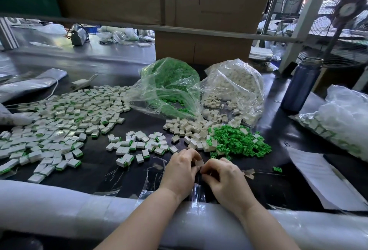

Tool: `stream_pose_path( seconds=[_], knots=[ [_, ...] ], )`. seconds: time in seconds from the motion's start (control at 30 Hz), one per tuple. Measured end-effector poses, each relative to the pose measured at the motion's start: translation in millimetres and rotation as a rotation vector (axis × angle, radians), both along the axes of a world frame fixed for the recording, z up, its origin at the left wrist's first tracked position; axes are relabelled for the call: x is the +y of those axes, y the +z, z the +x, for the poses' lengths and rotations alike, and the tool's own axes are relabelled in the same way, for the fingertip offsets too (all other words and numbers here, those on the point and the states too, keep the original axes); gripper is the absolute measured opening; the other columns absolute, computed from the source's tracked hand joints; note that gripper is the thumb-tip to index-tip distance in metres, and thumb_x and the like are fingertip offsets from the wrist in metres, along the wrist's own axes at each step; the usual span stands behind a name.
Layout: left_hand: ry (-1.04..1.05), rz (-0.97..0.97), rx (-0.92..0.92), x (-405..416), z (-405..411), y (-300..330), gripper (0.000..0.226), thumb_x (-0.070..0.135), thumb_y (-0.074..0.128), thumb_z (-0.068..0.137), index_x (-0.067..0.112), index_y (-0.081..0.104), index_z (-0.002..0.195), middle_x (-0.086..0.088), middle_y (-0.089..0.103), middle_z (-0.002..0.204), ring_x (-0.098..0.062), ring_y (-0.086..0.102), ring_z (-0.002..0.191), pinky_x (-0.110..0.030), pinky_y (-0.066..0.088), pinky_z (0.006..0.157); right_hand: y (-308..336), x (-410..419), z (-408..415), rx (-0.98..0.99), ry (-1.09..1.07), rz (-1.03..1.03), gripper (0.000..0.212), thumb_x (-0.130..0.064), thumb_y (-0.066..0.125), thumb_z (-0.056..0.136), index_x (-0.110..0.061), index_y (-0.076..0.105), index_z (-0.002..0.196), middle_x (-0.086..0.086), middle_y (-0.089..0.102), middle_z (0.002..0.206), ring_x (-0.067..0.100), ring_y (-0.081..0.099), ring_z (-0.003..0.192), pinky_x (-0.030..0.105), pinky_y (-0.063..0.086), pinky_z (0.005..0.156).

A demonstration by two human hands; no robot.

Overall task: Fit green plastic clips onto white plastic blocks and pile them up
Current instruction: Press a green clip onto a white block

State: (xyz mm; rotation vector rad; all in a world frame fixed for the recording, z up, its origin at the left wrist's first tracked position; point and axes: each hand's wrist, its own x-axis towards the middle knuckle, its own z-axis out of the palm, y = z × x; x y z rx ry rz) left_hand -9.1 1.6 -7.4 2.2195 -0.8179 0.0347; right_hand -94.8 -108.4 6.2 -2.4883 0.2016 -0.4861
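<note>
Head view, 1 wide-angle camera looking forward and down

It sits above the near table edge [59, 206], close over the left hand [180, 172] and right hand [225, 180], facing across the dark tabletop toward cardboard boxes [209, 0] at the back; straight lines bow near the frame's edges.

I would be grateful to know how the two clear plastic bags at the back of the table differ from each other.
The left bag is filled with green clips, while the right bag holds white blocks. White blocks lie spilled from the right bag's mouth onto the table; the left bag's green clips mostly stay inside it. Both are clear, crumpled, open toward the person, and touch side by side.
</note>
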Motion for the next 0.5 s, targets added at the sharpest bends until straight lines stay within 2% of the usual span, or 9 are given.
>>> stream_pose_path(
  seconds=[0.1, 0.17, 0.33, 0.5],
  knots=[
    [-0.027, 0.001, 0.029, 1.3, 0.1, 1.5, 0.031, 0.016, 0.053, 0.093, 0.024, 0.055, 0.123, 0.003, 0.056, 0.112, -0.012, 0.048, 0.108, -0.021, 0.037, 0.096, -1.7, -3.0, 2.8, -0.012, -0.086, -0.026, 0.007, -0.014, 0.066, 0.082, -0.02, 0.067, 0.086, -0.012, 0.055, 0.078, 0.01, 0.053, 0.086, 0.018, 0.039, 0.076],
    [-0.054, -0.003, 0.069, 2.0, -0.1, 3.4, 0.034, 0.019, 0.049, 0.095, 0.027, 0.053, 0.129, 0.002, 0.053, 0.11, -0.015, 0.05, 0.107, -0.026, 0.038, 0.097, -1.9, -4.4, 3.5, -0.036, -0.13, -0.032, 0.005, -0.013, 0.064, 0.084, -0.018, 0.067, 0.086, -0.012, 0.055, 0.076, 0.013, 0.052, 0.088, 0.019, 0.038, 0.075],
    [-0.116, -0.094, 0.168, 4.3, -3.2, 7.9, 0.022, 0.025, 0.051, 0.095, 0.028, 0.06, 0.115, 0.007, 0.053, 0.098, -0.015, 0.057, 0.092, -0.034, 0.046, 0.09, -1.8, -5.8, 2.7, -0.139, -0.155, 0.044, 0.008, -0.008, 0.067, 0.082, -0.016, 0.067, 0.081, -0.011, 0.062, 0.078, 0.013, 0.054, 0.084, 0.023, 0.042, 0.076],
    [-0.123, -0.184, 0.291, 6.3, -4.2, 10.2, 0.011, 0.02, 0.065, 0.086, 0.024, 0.06, 0.094, 0.005, 0.064, 0.087, -0.014, 0.062, 0.08, -0.036, 0.052, 0.083, 1.4, -8.2, 1.0, -0.228, -0.168, 0.389, 0.016, -0.001, 0.07, 0.078, -0.017, 0.067, 0.076, -0.005, 0.068, 0.071, 0.005, 0.063, 0.07, 0.021, 0.051, 0.07]
  ],
)
